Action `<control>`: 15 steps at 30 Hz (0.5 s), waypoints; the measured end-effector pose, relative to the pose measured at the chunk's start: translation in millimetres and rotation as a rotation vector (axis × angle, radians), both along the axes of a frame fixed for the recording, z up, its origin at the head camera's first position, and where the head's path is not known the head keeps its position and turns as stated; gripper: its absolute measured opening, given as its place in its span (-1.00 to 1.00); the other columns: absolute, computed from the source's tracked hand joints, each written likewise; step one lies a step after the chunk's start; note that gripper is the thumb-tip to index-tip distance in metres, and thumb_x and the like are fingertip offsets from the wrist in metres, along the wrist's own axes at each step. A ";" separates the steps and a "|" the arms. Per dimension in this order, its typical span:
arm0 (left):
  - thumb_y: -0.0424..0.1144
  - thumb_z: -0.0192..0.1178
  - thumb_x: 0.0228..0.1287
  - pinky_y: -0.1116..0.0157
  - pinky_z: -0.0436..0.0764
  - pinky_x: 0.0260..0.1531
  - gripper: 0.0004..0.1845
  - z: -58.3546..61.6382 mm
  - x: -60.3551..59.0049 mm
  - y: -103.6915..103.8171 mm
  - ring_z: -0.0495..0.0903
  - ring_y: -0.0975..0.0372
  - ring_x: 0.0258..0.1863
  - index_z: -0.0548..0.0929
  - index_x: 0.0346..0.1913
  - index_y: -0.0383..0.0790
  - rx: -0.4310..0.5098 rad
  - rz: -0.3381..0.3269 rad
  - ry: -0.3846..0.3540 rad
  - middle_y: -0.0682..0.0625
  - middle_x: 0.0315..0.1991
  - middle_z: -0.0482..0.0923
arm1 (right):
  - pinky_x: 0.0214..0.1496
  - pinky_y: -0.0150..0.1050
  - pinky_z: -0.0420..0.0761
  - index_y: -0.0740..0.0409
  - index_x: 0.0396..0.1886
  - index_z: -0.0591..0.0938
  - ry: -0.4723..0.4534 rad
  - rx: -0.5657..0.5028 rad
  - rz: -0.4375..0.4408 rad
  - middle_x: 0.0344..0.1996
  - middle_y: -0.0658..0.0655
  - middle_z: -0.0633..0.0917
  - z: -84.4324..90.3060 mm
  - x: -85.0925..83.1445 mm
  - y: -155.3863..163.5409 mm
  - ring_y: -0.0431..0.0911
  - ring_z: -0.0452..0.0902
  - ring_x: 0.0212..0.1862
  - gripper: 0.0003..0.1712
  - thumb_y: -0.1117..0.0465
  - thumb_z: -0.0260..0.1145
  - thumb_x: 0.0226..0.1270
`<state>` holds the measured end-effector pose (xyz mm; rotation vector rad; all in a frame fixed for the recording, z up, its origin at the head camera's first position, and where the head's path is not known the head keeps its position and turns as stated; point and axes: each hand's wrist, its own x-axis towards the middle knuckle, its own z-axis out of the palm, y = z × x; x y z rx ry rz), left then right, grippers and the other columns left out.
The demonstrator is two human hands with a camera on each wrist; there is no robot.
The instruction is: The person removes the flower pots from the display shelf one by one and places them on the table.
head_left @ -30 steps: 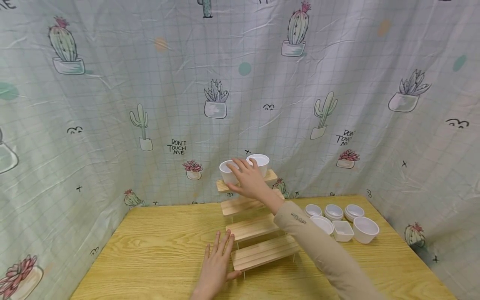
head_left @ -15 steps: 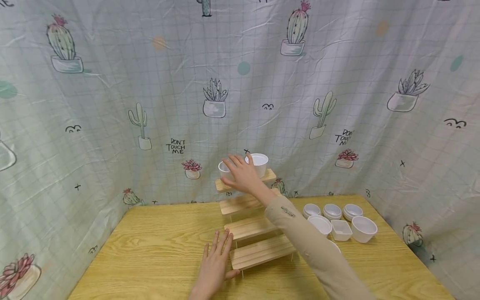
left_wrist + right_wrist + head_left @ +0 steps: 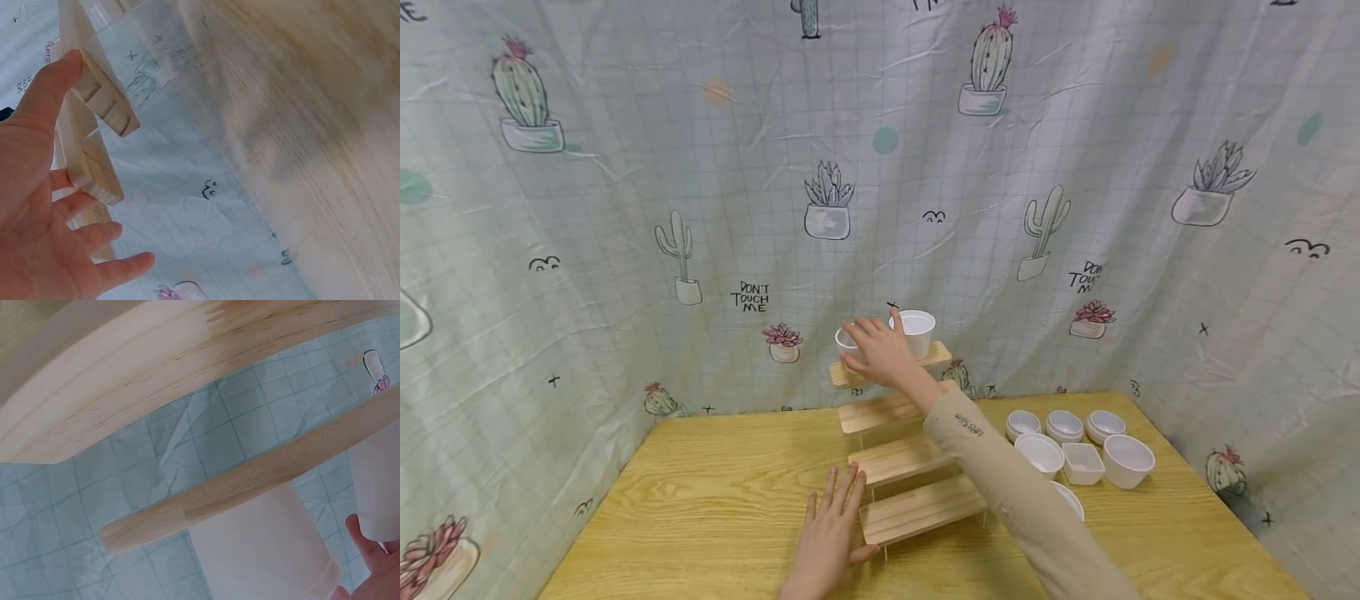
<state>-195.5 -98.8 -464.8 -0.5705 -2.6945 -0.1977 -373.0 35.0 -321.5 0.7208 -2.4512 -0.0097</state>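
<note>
A stepped wooden display rack point(image 3: 917, 510) stands on the table, its boards joined by clear side panels. On its top board sit two white cups, a left cup point(image 3: 847, 340) and a right cup point(image 3: 917, 333). My right hand point(image 3: 883, 354) reaches over the left cup and grips it with thumb and fingers, partly hiding it. The little finger lies close by the right cup. In the right wrist view, fingertips point(image 3: 362, 534) meet the left cup point(image 3: 378, 481). My left hand point(image 3: 831, 529) rests spread against the rack's left side, fingers nearly straight.
Right of the rack, several white containers stand on the wood-grain table point(image 3: 715, 500): small round ones point(image 3: 1064, 426), a square one point(image 3: 1082, 463), a larger tub point(image 3: 1127, 461) and a shallow round one point(image 3: 1039, 455). A cactus-print curtain point(image 3: 880, 167) hangs behind.
My right hand has shifted a little left over the left cup, and its forearm has swung left, uncovering more of a round container. The left hand stays at the rack.
</note>
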 end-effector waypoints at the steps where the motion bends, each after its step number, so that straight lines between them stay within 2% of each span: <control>1: 0.19 0.30 -0.32 -0.20 0.37 0.04 0.05 0.1 0.4 0.1 0.13 -0.09 0.31 0.18 0.30 -0.23 0.004 -0.003 -0.001 -0.09 0.35 0.09 | 0.31 0.16 0.07 -0.13 0.22 0.34 0.008 -0.005 0.004 0.15 -0.02 0.47 -0.3 0.1 0.2 -0.09 0.37 0.17 -0.42 -0.22 -0.06 0.26; 6: 0.18 0.31 -0.32 -0.21 0.35 0.04 0.05 0.4 1.1 0.3 0.12 -0.09 0.31 0.19 0.30 -0.23 0.011 -0.005 -0.007 -0.09 0.35 0.10 | 0.30 0.16 0.09 -0.10 0.22 0.34 0.035 0.003 0.004 0.13 -0.02 0.48 -2.3 -0.8 0.7 -0.10 0.38 0.16 -0.41 -0.22 -0.06 0.26; 15: 0.19 0.32 -0.32 -0.22 0.34 0.05 0.05 0.4 -0.7 1.1 0.13 -0.09 0.31 0.18 0.31 -0.22 0.019 0.000 -0.013 -0.09 0.35 0.10 | 0.29 0.17 0.11 -0.04 0.21 0.35 0.054 0.004 0.022 0.11 0.03 0.48 -2.2 0.6 1.4 -0.07 0.38 0.14 -0.35 -0.20 0.09 0.17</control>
